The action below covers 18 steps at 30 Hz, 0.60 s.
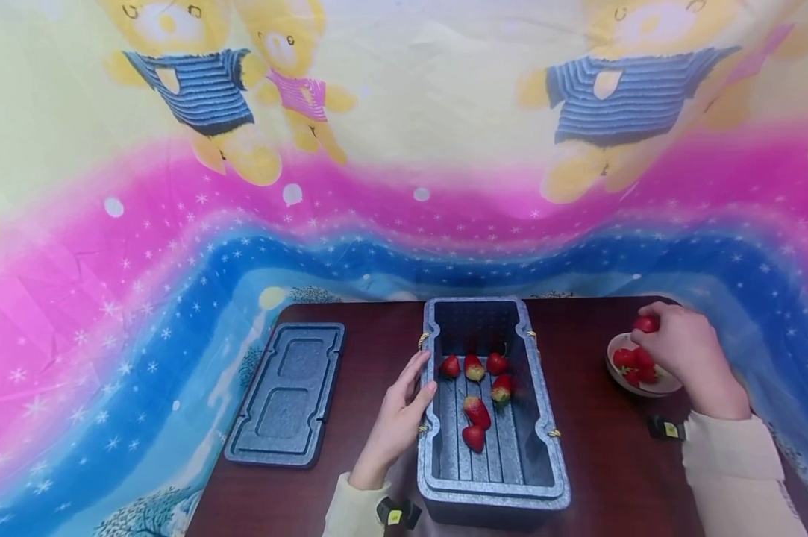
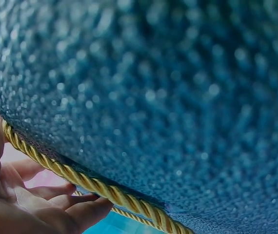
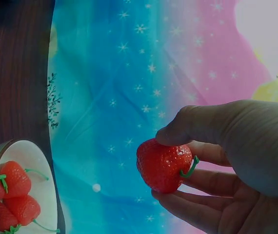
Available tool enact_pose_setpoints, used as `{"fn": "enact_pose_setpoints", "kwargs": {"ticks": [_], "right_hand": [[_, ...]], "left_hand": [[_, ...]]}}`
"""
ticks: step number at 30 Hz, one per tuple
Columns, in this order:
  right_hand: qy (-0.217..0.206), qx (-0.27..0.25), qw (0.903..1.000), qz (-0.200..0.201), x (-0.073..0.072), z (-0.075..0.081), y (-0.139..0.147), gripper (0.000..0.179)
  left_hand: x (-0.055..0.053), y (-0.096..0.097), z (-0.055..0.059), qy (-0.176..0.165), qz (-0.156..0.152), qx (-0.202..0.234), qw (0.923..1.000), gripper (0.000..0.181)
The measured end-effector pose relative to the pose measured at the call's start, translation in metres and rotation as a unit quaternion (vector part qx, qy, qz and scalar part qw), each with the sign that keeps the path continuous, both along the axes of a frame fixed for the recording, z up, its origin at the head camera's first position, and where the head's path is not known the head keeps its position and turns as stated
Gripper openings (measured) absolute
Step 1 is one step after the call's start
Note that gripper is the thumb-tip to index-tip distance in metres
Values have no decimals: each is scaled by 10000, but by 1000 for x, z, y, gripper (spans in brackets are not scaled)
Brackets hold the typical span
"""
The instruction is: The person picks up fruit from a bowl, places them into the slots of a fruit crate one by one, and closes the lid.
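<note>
Between thumb and fingers, my right hand (image 1: 682, 350) pinches a red strawberry (image 3: 163, 165) with a green stem. It is raised over a white bowl (image 1: 668, 384) that holds several more strawberries (image 3: 16, 179). My left hand (image 1: 397, 410) rests against the left side of a grey-blue speckled box (image 1: 491, 494), its fingers extended along the rim. Close up in the left wrist view, those fingers (image 2: 88, 212) lie by the gold rope (image 2: 95, 184) on the box's side. Inside the box, several strawberries (image 1: 476, 412) lie scattered on the ribbed floor.
A flat grey lid (image 1: 286, 391) with two recessed panels lies left of the box on the dark wooden table (image 1: 598, 477). Behind the table hangs a colourful cloth (image 1: 417, 149) printed with teddy bears. Black bands with yellow tags are on both wrists.
</note>
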State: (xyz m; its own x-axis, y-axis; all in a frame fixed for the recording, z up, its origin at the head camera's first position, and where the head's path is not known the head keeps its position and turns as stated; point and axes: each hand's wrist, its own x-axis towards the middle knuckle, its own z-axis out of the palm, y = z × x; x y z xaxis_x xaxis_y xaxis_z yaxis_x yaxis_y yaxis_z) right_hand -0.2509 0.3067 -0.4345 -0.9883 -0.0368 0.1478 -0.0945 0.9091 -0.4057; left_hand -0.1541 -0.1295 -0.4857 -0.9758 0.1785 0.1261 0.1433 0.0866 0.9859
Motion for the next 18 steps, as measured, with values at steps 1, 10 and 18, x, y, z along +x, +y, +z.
{"fn": "enact_pose_setpoints", "kwargs": {"ticks": [1,10,18], "right_hand": [[32,14,10000,14,0,1,-1,54],[228,89,9996,113,3,12,-12,50],[297,119,9994,154,2,17,-17,47]], "left_hand": [[0,0,0,2,-4,-2,10000,53],[-1,0,-1,63,-20,-36,10000,52],[-1,0,-1,76,-31,-15,10000,53]]}}
